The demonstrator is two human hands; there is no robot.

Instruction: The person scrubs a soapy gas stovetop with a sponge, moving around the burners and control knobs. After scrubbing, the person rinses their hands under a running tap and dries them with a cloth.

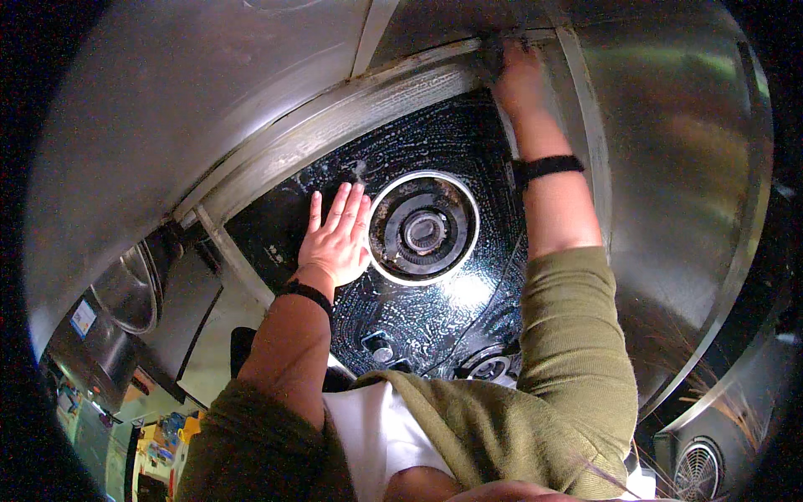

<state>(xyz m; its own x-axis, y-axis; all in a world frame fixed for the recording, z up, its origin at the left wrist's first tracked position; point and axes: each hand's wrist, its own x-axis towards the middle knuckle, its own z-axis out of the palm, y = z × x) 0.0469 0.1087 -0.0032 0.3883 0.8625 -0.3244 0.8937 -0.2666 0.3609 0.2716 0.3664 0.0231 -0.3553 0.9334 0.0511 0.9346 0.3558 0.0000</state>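
Note:
A black glass cooktop (495,144) covered with foamy streaks lies below me. At its middle sits a gas burner (424,232) inside a round metal ring. My left hand (335,241) rests flat on the cooktop just left of the ring, fingers spread and nothing in it. My right hand (521,69) is stretched to the far right corner, against the metal ledge (433,78) behind the cooktop. It is blurred, and a dark scrubbing pad or similar thing (495,53) is at its fingers; the grip is not clear.
Stainless steel panels (665,157) stand at the right and far side. Near my body are a control knob (381,352) and part of a second burner (492,367). A round metal pan or lid (128,288) is at the left, and a round vent grille (697,470) at the lower right.

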